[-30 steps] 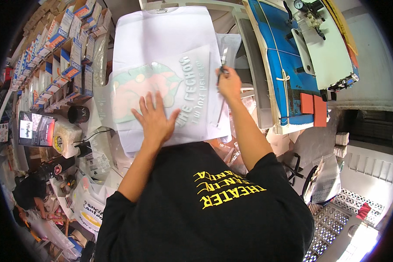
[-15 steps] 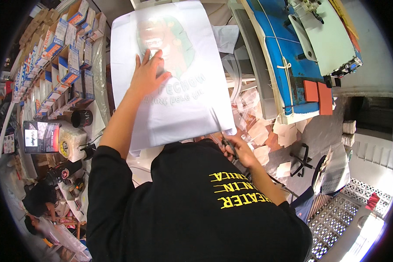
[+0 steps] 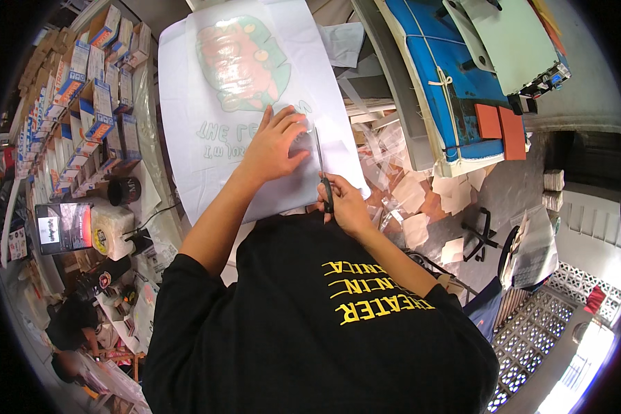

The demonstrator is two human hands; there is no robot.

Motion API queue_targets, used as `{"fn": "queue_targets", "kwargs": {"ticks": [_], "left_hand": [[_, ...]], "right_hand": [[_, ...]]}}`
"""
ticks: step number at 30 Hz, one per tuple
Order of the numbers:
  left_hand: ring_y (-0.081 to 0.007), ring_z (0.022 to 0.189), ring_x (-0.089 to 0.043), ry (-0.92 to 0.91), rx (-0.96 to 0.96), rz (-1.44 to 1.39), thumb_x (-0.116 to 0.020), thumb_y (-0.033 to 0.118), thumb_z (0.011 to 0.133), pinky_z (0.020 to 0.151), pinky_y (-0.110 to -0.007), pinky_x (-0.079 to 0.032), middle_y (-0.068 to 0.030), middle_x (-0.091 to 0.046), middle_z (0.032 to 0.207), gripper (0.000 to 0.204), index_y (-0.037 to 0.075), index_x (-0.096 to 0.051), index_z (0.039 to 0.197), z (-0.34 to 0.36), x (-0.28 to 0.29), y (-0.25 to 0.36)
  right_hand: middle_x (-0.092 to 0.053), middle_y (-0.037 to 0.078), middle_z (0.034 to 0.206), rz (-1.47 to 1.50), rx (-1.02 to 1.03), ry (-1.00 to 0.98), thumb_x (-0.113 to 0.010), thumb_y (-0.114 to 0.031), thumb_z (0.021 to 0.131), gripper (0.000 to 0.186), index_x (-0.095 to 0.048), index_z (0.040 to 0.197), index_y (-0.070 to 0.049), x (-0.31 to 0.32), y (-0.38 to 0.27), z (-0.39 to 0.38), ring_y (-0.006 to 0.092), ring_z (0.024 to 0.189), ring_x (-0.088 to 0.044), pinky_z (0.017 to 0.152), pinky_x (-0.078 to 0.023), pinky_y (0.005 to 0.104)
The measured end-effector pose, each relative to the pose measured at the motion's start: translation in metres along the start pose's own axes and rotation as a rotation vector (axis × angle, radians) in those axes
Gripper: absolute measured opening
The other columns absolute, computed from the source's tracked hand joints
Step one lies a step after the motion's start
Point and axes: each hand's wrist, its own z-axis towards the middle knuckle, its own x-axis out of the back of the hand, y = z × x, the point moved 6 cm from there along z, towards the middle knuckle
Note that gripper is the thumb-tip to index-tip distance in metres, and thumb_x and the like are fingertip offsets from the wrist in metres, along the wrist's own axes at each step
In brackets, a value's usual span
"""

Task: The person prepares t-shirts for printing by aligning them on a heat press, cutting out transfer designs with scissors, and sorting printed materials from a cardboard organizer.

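A white cloth [image 3: 179, 131] is spread over a flat board in front of me. On it lies a sheet of clear film [image 3: 293, 41] with a red and green cartoon print [image 3: 238, 65] and pale lettering below. My left hand [image 3: 276, 146] rests on the lettering, fingers stretched out, holding nothing. In my right hand [image 3: 345, 203] is a pair of scissors [image 3: 326, 193] with dark handles. Their thin blades point away from me, over the cloth beside the film's right side, close to my left fingertips. Whether the blades touch the film I cannot tell.
Shelves of open cardboard boxes [image 3: 93, 103] stand at left, with a black mug [image 3: 123, 190] and a tablet-like screen [image 3: 63, 224]. At right is a blue-topped bench [image 3: 428, 76] with orange-red blocks [image 3: 488, 123]. Paper sheets [image 3: 410, 190] litter the floor. Another person [image 3: 72, 324] is at lower left.
My left hand has slid nearer and to the right, from the cartoon to the lettering. My right hand has moved up and left, bringing the scissors over the cloth.
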Motion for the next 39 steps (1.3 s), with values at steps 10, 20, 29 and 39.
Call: {"fn": "queue_targets", "kwargs": {"ticks": [10, 20, 29, 39], "left_hand": [[-0.0302, 0.119, -0.057, 0.157, -0.168, 0.108, -0.071, 0.006, 0.077, 0.107, -0.053, -0.039, -0.0049, -0.067, 0.112, 0.021, 0.005, -0.068, 0.098, -0.005, -0.009, 0.01], [-0.0286, 0.111, -0.062, 0.194, -0.168, 0.03, -0.068, 0.004, 0.076, 0.105, -0.048, -0.043, -0.0058, -0.068, 0.105, 0.019, 0.005, -0.067, 0.095, -0.011, 0.001, 0.023], [-0.0348, 0.126, -0.049, 0.147, 0.104, -0.072, -0.067, 0.017, 0.083, 0.111, -0.06, -0.025, -0.0128, -0.061, 0.123, 0.029, 0.005, -0.065, 0.109, -0.016, 0.012, 0.009], [-0.0455, 0.138, -0.028, 0.156, 0.42, 0.48, -0.059, 0.038, 0.089, 0.112, -0.065, -0.016, -0.0212, -0.036, 0.148, 0.061, 0.003, -0.047, 0.139, -0.016, 0.014, -0.04]], "right_hand": [[-0.057, 0.002, 0.072, -0.117, -0.022, 0.041, -0.068, -0.023, 0.093, 0.045, -0.053, 0.128, 0.001, -0.004, -0.01, -0.007, 0.0084, 0.056, -0.054, 0.041, -0.041, 0.0233], [-0.056, 0.003, 0.073, 0.024, -0.005, 0.058, -0.07, -0.025, 0.091, 0.042, -0.057, 0.12, 0.002, -0.011, -0.035, 0.021, 0.0092, 0.055, -0.054, 0.038, -0.038, 0.0236], [-0.057, 0.002, 0.072, 0.034, -0.016, 0.069, -0.07, -0.024, 0.091, 0.041, -0.057, 0.121, 0.001, -0.005, -0.029, 0.029, 0.0082, 0.056, -0.054, 0.038, -0.035, 0.0238], [-0.061, 0.003, 0.069, -0.144, 0.077, 0.138, -0.068, -0.025, 0.092, 0.041, -0.058, 0.122, 0.001, -0.01, -0.045, 0.043, 0.0094, 0.053, -0.053, 0.042, -0.039, 0.0279]]}}
